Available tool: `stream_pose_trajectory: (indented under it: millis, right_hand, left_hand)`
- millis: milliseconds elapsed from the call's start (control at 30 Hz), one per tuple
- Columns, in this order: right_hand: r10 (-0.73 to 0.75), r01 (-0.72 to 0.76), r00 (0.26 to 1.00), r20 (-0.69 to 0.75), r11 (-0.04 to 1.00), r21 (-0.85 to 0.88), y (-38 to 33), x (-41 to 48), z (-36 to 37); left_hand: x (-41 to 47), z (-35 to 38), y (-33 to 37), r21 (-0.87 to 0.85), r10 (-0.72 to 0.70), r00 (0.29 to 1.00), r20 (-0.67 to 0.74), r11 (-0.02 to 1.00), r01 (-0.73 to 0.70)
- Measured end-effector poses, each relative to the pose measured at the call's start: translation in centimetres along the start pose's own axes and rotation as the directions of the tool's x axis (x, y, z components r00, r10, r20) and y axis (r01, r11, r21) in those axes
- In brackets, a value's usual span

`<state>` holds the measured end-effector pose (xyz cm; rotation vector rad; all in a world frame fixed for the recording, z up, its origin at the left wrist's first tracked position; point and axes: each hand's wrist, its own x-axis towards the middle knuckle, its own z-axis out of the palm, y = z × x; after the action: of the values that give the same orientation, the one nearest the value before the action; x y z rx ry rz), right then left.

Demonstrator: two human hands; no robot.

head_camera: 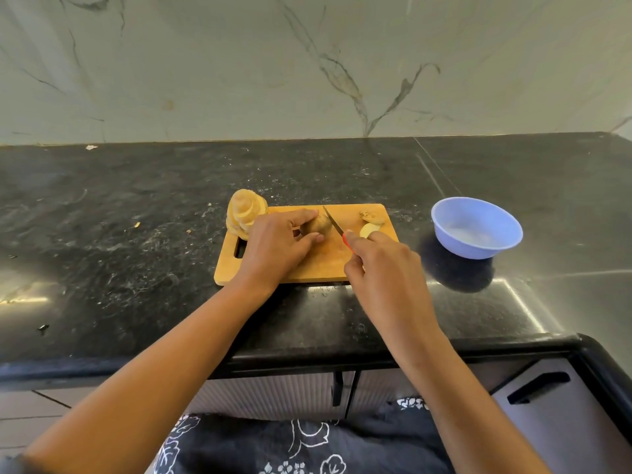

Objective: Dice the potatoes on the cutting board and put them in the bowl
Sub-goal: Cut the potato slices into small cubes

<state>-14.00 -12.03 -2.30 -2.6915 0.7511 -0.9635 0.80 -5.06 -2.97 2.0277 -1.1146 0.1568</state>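
Observation:
A wooden cutting board lies on the black counter. My left hand grips a brown potato in the middle of the board. My right hand holds a red-handled knife, its blade resting against the potato's right side. A cut slice and a small potato end piece lie at the board's far right corner. A pile of whole and sliced potatoes sits at the board's far left corner. A blue bowl stands to the right of the board; no potato shows inside it.
The black stone counter stretches wide to the left and behind the board, ending at a marble wall. Small scraps lie on the counter at left. The counter's front edge runs just below my forearms, with cabinet doors beneath.

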Motion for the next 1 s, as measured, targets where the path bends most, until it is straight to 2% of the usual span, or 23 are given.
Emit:
stream_pose_trajectory:
  millis: [233, 367, 533, 633, 1000]
  right_hand:
    - [0.034, -0.03, 0.985, 0.172, 0.999, -0.022, 0.0, 0.8, 0.5]
    - [0.049, -0.045, 0.989, 0.139, 0.999, -0.031, -0.1, -1.5, 0.0]
    - [0.098, -0.097, 0.994, -0.04, 0.995, 0.031, 0.7, -0.9, 0.0]
    - [0.103, -0.101, 0.995, -0.005, 0.988, 0.118, 0.4, -0.5, -0.2]
    - [0.071, -0.066, 0.997, -0.038, 0.991, 0.117, -0.5, -0.5, 0.1]
  left_hand:
    - [-0.1, -0.1, 0.0, 0.011, -0.012, 1.0, 0.001, 1.0, 0.012]
    - [-0.3, -0.1, 0.0, -0.016, -0.032, 0.999, -0.002, 0.999, 0.032]
    - [-0.4, -0.3, -0.1, -0.045, -0.073, 0.997, 0.027, 0.996, 0.075]
    - [-0.4, -0.4, -0.2, -0.047, -0.082, 0.996, 0.047, 0.995, 0.084]
    - [-0.1, -0.2, -0.7, -0.092, -0.081, 0.996, 0.039, 0.992, 0.084]
